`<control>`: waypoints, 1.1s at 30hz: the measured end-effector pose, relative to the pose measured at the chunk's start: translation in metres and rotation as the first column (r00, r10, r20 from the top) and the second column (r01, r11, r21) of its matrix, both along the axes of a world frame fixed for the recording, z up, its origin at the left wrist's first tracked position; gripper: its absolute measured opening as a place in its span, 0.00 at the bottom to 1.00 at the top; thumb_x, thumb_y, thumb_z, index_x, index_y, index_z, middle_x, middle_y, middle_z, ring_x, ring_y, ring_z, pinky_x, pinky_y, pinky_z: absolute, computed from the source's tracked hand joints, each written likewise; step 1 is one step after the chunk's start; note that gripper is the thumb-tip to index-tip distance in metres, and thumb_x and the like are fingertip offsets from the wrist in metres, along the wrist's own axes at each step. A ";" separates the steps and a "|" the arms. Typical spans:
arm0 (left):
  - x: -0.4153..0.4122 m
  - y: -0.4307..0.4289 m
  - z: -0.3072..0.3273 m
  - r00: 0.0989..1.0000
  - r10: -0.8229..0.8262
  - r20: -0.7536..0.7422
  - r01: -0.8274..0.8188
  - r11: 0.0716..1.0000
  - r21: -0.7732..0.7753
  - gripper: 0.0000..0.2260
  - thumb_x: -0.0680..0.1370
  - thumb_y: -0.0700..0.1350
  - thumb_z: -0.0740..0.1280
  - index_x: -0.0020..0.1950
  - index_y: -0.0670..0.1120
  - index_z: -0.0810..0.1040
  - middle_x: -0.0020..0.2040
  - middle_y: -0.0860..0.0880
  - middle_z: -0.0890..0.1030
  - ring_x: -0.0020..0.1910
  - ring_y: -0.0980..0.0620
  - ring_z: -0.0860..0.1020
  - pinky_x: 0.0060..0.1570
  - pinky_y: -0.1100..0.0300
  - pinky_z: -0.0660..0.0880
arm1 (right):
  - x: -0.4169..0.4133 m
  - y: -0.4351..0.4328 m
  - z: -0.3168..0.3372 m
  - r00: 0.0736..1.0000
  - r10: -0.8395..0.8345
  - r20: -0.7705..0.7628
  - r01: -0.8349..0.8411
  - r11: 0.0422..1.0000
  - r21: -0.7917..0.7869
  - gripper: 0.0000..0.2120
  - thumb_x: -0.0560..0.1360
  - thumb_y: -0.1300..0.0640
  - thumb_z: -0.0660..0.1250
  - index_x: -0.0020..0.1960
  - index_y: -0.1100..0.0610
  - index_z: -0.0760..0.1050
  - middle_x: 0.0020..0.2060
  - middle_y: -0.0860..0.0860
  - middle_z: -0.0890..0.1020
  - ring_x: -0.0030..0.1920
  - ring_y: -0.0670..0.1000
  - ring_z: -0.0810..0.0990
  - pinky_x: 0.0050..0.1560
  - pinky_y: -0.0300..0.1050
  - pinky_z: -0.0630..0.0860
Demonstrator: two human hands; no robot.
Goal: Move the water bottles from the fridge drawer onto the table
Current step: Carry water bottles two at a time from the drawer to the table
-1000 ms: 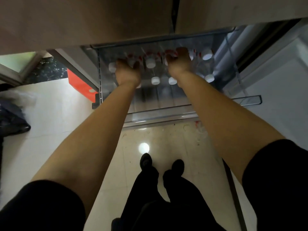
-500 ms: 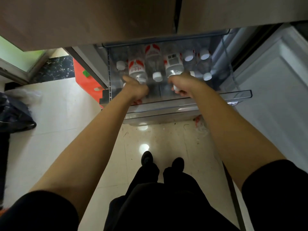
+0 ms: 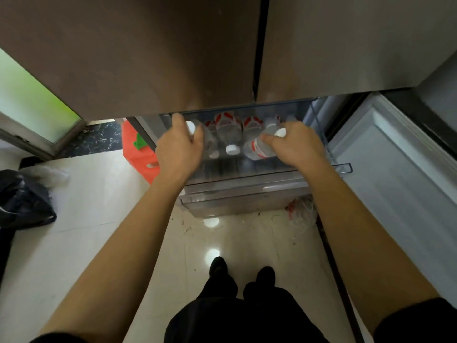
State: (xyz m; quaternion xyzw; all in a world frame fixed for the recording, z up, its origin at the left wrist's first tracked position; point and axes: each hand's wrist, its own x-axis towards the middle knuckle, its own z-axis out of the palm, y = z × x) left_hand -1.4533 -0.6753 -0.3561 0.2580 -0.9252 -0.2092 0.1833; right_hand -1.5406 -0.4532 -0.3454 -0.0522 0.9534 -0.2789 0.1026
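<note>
Glossy cream floor tiles (image 3: 103, 219), two lamp glints, scattered grit. Far left: frosted pane (image 3: 32, 102) lit green, dark speckled stone strip (image 3: 96, 137) beneath. Black plastic bag (image 3: 22, 201) slumped on tiles. Orange plastic stool (image 3: 141, 157) behind. Crumpled clear bag (image 3: 304, 211) right.

1. Overall dim. Fridge doors (image 3: 148, 58) read flat brown, soft, no surface detail.
2. Brightest area: window (image 3: 27, 100) at far left, washed-out green-white.
3. Two round glare spots on the glossy floor (image 3: 103, 219), ahead of the shoes.
4. Blur on left hand (image 3: 176, 149), right hand (image 3: 296, 144) and water bottles (image 3: 228, 129). Labels unreadable.
5. Wide-angle bending: fridge edges and forearms splay toward the corners.
</note>
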 end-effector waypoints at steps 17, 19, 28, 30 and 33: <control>0.029 0.007 -0.045 0.983 -0.067 0.170 0.019 0.963 0.270 0.28 0.74 0.59 0.71 0.67 0.43 0.71 0.61 0.37 0.71 0.62 0.37 0.71 0.56 0.49 0.71 | 0.026 -0.030 -0.051 0.981 0.139 0.134 -0.150 0.986 0.071 0.38 0.62 0.31 0.75 0.67 0.43 0.68 0.67 0.55 0.70 0.67 0.59 0.70 0.58 0.53 0.72; 0.032 0.008 -0.056 0.968 -0.137 0.209 0.063 0.943 0.326 0.32 0.73 0.58 0.73 0.71 0.46 0.66 0.64 0.38 0.71 0.64 0.36 0.71 0.57 0.46 0.72 | 0.035 -0.034 -0.060 0.966 0.197 0.167 -0.196 0.980 -0.019 0.39 0.64 0.32 0.74 0.69 0.42 0.64 0.69 0.52 0.71 0.67 0.57 0.72 0.58 0.52 0.72; 0.043 -0.004 -0.055 0.995 -0.096 0.000 0.086 0.893 0.443 0.31 0.71 0.49 0.77 0.67 0.56 0.62 0.64 0.49 0.75 0.61 0.45 0.76 0.55 0.54 0.73 | 0.050 -0.031 -0.060 0.985 0.170 0.007 -0.166 0.970 -0.178 0.32 0.73 0.30 0.64 0.69 0.44 0.57 0.65 0.53 0.77 0.61 0.58 0.78 0.54 0.50 0.74; 0.050 -0.005 -0.041 0.994 -0.043 -0.097 0.083 0.883 0.463 0.33 0.71 0.50 0.78 0.68 0.59 0.61 0.64 0.56 0.74 0.63 0.52 0.74 0.57 0.58 0.69 | 0.052 -0.026 -0.046 0.986 0.164 -0.026 -0.165 0.950 -0.265 0.33 0.71 0.27 0.62 0.67 0.41 0.55 0.63 0.52 0.77 0.59 0.58 0.78 0.52 0.48 0.73; 0.058 -0.002 -0.012 0.972 0.036 -0.233 0.092 0.854 0.512 0.34 0.70 0.54 0.78 0.64 0.72 0.59 0.59 0.71 0.71 0.63 0.57 0.72 0.61 0.60 0.69 | 0.054 -0.028 -0.024 0.977 0.177 -0.115 -0.207 0.909 -0.361 0.36 0.69 0.24 0.61 0.68 0.40 0.53 0.60 0.51 0.77 0.54 0.54 0.77 0.50 0.46 0.71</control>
